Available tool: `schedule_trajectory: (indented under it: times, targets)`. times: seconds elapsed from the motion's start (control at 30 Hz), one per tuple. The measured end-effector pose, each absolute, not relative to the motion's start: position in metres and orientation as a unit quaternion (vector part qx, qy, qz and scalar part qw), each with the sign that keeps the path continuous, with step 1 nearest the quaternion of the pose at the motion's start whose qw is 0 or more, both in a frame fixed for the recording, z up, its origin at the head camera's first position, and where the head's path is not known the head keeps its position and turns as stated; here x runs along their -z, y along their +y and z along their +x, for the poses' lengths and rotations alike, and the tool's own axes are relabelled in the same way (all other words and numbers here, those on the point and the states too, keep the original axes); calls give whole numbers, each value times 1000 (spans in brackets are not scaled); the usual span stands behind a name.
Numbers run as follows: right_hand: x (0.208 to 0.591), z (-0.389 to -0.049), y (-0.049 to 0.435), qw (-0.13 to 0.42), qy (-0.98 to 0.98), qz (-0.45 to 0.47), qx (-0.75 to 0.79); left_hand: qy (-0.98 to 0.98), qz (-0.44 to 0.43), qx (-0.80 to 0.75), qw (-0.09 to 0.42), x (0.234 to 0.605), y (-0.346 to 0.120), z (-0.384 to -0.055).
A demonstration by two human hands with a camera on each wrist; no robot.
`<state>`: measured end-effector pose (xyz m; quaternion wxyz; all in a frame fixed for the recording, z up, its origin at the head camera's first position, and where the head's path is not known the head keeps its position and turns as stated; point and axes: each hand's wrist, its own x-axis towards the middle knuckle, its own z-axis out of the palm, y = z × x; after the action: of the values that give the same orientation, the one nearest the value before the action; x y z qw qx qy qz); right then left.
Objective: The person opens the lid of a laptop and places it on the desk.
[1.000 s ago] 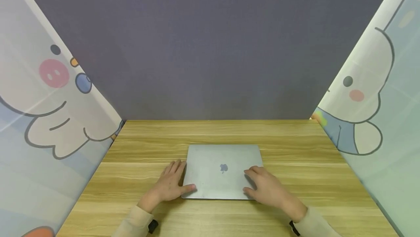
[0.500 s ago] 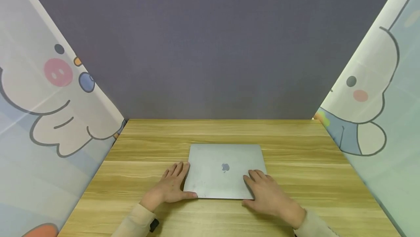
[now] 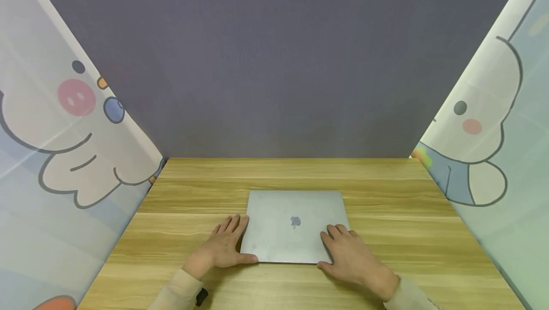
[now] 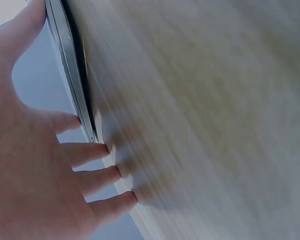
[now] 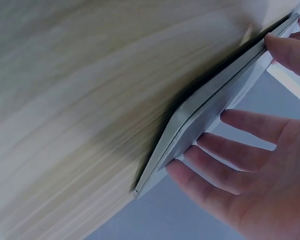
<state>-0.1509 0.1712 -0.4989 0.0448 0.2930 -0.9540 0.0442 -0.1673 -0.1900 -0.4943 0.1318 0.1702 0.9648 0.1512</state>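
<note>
A closed silver laptop [image 3: 283,233] with an apple logo lies flat on the wooden table in the head view. My left hand [image 3: 224,247] is spread at its left side, the thumb at the front edge near the corner. In the left wrist view, the left hand [image 4: 45,165] has its index fingertip at the laptop's side edge and the other fingertips on the tabletop. Over the laptop's front right corner lies my right hand [image 3: 352,257]. The right wrist view shows the right hand [image 5: 270,170] with several fingertips touching the lid and the thumb at the front edge.
The wooden table [image 3: 206,186] extends around the laptop on every side. A dark grey panel [image 3: 274,62] rises at its back edge. Cartoon-printed sheets [image 3: 124,157] flank it left and right. A black strap [image 3: 201,296] shows at the left sleeve.
Both thumbs have come off the lid to the laptop's front edge, and the right fingers have shifted slightly on the lid. The laptop stays closed. Over the last half second the hands barely move.
</note>
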Motion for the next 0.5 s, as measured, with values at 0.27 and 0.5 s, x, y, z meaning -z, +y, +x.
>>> schedule_trajectory:
  times: [0.27, 0.5]
  targets:
    - [499, -153, 173, 55, -946, 318, -17, 964, 169, -157, 133, 493, -190, -166]
    - [499, -156, 174, 80, -939, 334, 3, 964, 168, -157, 133, 492, -190, -167]
